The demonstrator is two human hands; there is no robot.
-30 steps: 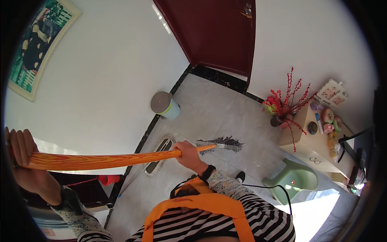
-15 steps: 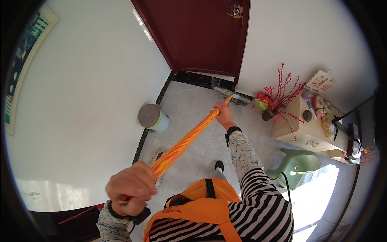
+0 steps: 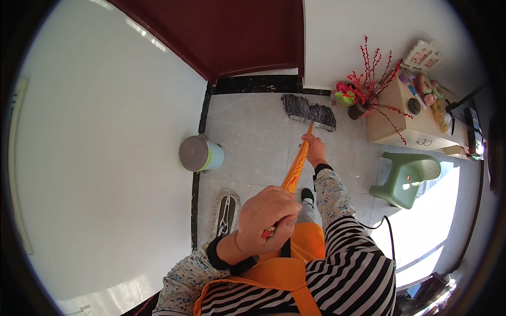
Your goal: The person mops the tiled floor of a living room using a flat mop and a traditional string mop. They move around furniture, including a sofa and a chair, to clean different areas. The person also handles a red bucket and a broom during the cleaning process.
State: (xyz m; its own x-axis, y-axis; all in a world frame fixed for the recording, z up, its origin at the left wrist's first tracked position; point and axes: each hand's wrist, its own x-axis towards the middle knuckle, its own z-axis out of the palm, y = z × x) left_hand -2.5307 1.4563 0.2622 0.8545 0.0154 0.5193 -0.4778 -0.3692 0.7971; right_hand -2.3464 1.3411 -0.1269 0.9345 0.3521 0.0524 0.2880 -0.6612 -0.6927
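A mop with an orange, flame-patterned handle (image 3: 295, 171) reaches away from me over the floor. Its dark grey shaggy head (image 3: 308, 111) lies on the tiles, a little short of the black skirting by the door. Close to me, my left hand (image 3: 268, 221) is wrapped round the top end of the handle, with a bit of red showing below its fingers. Farther down the pole, my right hand (image 3: 314, 149) grips it just above the mop head. Both hands are closed on the handle.
Against the left wall stands a lidded bin (image 3: 202, 152). A second flat mop head with white fringe (image 3: 226, 213) lies nearer. At right are a vase of red-berry branches (image 3: 358, 110), a cream cabinet (image 3: 387, 121) and a green plastic chair (image 3: 403, 179). A dark red door (image 3: 253, 37) is ahead.
The mop head has come back from the skirting by the door and now shows its shaggy strands. My left hand has swung right, so the handle stands steeper. The view has shifted too.
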